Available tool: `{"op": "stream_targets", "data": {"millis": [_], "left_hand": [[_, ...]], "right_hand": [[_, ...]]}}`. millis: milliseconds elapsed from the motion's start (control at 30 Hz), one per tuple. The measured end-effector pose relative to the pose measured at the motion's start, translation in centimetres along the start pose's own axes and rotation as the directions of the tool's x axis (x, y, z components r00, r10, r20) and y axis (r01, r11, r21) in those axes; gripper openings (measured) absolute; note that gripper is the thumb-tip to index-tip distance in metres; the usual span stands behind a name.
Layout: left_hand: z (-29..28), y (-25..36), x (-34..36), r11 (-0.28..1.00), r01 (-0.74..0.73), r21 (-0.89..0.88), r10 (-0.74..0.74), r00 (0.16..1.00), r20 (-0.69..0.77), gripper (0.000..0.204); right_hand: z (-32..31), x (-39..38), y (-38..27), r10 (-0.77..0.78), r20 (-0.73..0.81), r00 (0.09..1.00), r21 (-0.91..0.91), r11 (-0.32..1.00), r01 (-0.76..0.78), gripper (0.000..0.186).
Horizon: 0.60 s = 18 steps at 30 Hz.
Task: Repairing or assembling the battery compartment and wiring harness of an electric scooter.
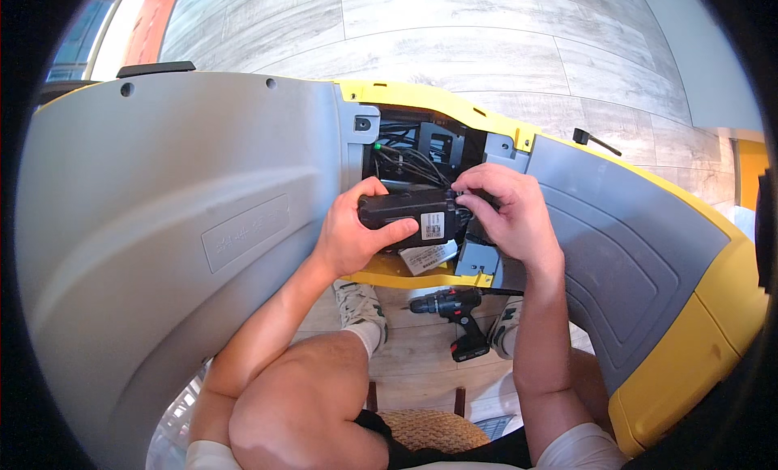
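Observation:
My left hand (352, 235) is closed around a black box-shaped module (409, 211) with a white code label, its thumb across the face. At the module's right end, my right hand (506, 211) pinches with thumb and forefinger at a small connector or cable end, partly hidden by the fingers. Behind and beneath the module is an open compartment with black cables (417, 160), a small green part (378, 147), a silver labelled component (428, 258) and grey brackets (362, 123), set in a yellow-edged frame (438, 97).
A curved grey panel (162, 162) lies left, a grey-and-yellow panel (624, 243) right. Below the frame, a black cordless drill (462, 324) rests on the wooden floor (616, 49) between my shoes (356, 308). A woven seat (421, 429) shows at the bottom.

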State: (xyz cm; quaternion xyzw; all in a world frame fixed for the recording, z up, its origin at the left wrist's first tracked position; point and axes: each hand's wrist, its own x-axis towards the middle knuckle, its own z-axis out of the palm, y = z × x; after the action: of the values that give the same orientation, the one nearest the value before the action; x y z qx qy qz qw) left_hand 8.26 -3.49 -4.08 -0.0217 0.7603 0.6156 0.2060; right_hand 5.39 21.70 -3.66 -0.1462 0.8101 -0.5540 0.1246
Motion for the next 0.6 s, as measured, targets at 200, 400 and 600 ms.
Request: {"op": "stream_targets", "data": {"millis": [200,400,600], "left_hand": [[0.3,0.3,0.0,0.988,0.064,-0.137,-0.063,0.998,0.013,0.036],[-0.3,-0.6,0.2,0.935,-0.084,-0.345,0.034,0.989,-0.147,0.036],[-0.6,2.9,1.0,0.949,-0.144,-0.281,0.041,0.939,-0.342,0.038]], "right_hand": [[-0.3,0.0,-0.5,-0.231,-0.013,0.973,-0.217,0.950,0.223,0.015],[-0.9,-1.6,-1.5,0.040,-0.525,0.850,0.209,0.974,0.083,0.004],[2.3,-3.6,-1.8,0.394,-0.425,0.815,0.327,0.906,-0.268,0.006]]}}
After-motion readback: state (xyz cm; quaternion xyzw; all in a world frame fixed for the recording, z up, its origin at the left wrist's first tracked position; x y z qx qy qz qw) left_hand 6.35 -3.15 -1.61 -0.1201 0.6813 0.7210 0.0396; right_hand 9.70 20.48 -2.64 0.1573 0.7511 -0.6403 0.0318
